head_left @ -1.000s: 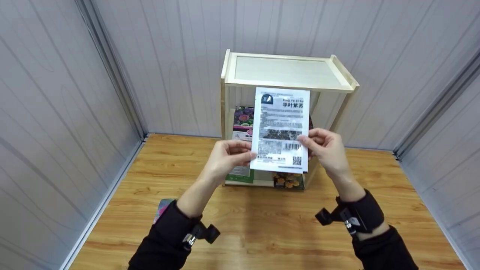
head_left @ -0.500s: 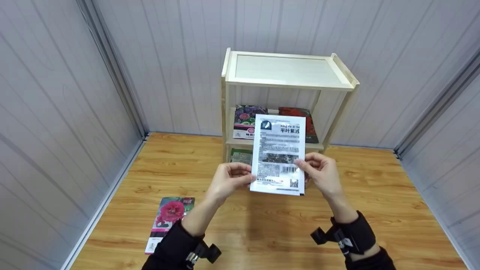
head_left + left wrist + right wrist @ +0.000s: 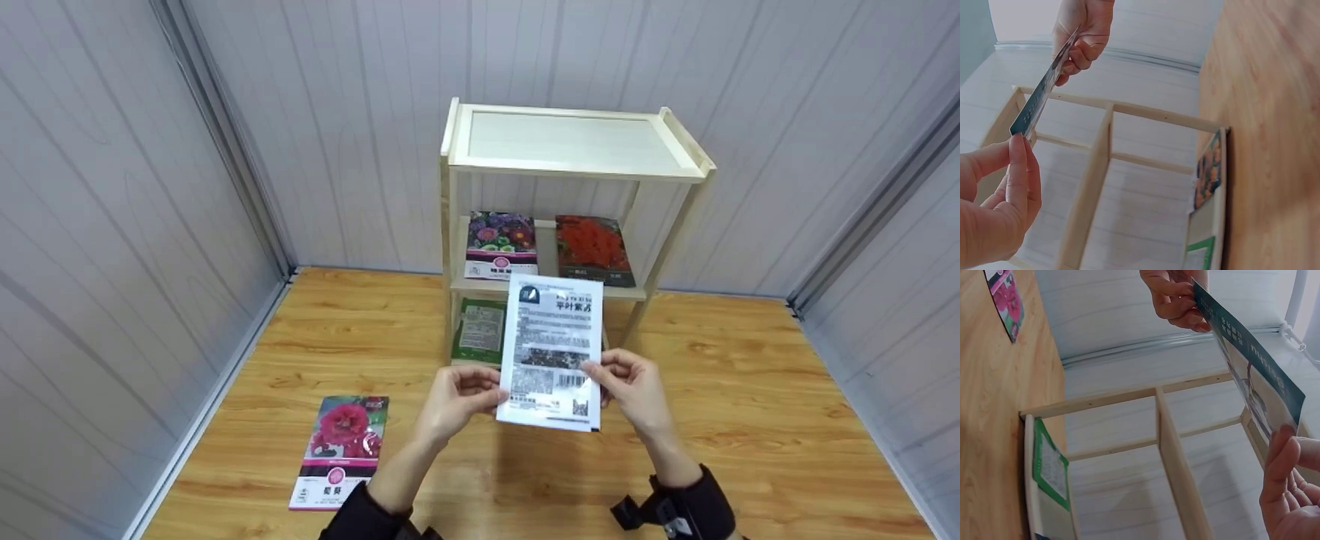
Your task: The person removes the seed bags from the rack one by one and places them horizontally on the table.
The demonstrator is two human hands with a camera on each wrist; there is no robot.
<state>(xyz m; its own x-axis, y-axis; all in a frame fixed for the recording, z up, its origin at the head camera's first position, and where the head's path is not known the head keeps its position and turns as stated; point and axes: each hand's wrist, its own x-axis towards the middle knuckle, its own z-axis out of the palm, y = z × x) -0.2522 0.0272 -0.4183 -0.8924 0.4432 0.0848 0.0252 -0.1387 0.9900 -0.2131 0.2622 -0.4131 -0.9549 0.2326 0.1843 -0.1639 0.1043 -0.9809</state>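
Observation:
Both hands hold one seed packet (image 3: 551, 352) upright in front of the shelf, its white printed back toward the head camera. The left hand (image 3: 457, 401) pinches its lower left edge between thumb and fingers. On the opposite edge, somewhat higher, the right hand (image 3: 630, 386) pinches it the same way. From the right wrist, the packet's other face (image 3: 1252, 365) shows a dark teal band and a plant picture. A packet with a pink flower (image 3: 341, 450) lies on the floor, left of the left forearm.
A pale wooden shelf unit (image 3: 574, 142) stands against the panelled wall. Its middle shelf bears a purple-flower packet (image 3: 501, 244) and a red-flower packet (image 3: 594, 247). Low down lie a green packet (image 3: 480, 330) and an orange-flower packet (image 3: 1207, 171). Wood-look floor (image 3: 750, 420) surrounds it.
Both hands have lowered the held packet toward the body, uncovering the red-flower packet and the shelf's middle. The pink-flower packet on the floor has come into full view as the left arm moved down.

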